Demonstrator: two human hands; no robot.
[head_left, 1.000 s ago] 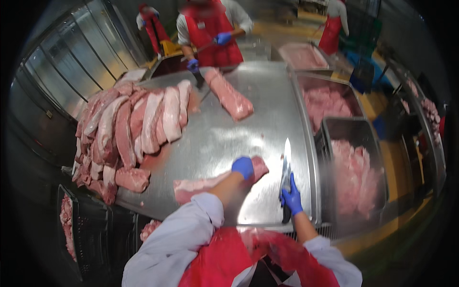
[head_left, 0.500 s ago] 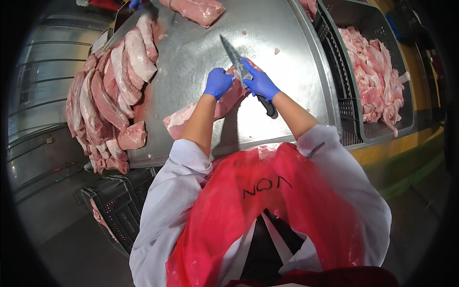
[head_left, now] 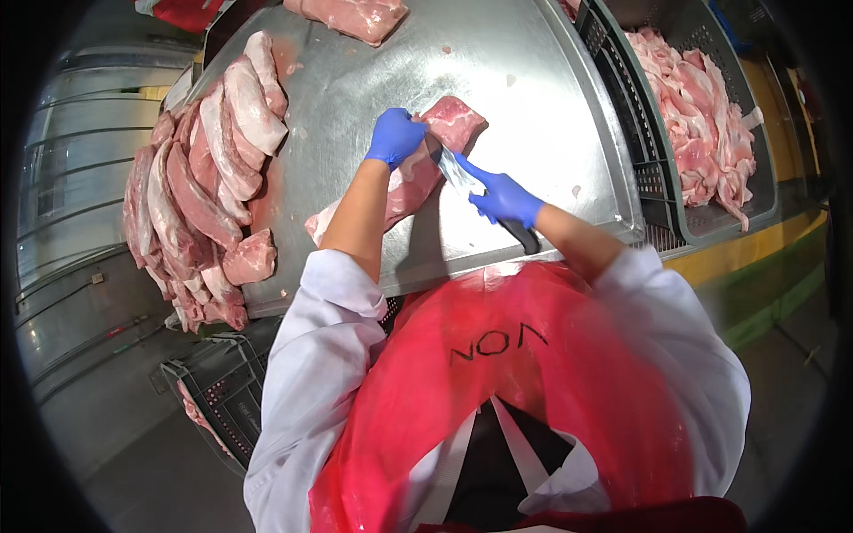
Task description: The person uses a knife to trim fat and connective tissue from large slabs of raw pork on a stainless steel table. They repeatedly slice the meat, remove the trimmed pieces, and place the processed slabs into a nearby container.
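Note:
A long piece of raw meat (head_left: 454, 124) lies slantwise on the metal table in front of me, its far end up and to the right. My left hand (head_left: 397, 139), in a blue glove, is closed at the meat's left edge near that end, its fingertips partly hidden. In my blue-gloved right hand (head_left: 508, 200) is a knife (head_left: 458, 177) with a black handle. Its blade points up and left, and the tip end meets the meat just right of my left hand. Part of the meat's near end is covered by my left forearm.
A pile of long meat pieces (head_left: 191, 191) covers the left of the metal table (head_left: 533, 98). Another meat piece (head_left: 360, 18) lies at the far edge. To the right stands a dark crate (head_left: 766, 178) holding pale trimmings (head_left: 697, 133). A lower crate (head_left: 227, 400) is at the left.
My right hand has moved right and toward me with the knife, and the blade has come down onto the meat. My left hand has shifted slightly up and left.

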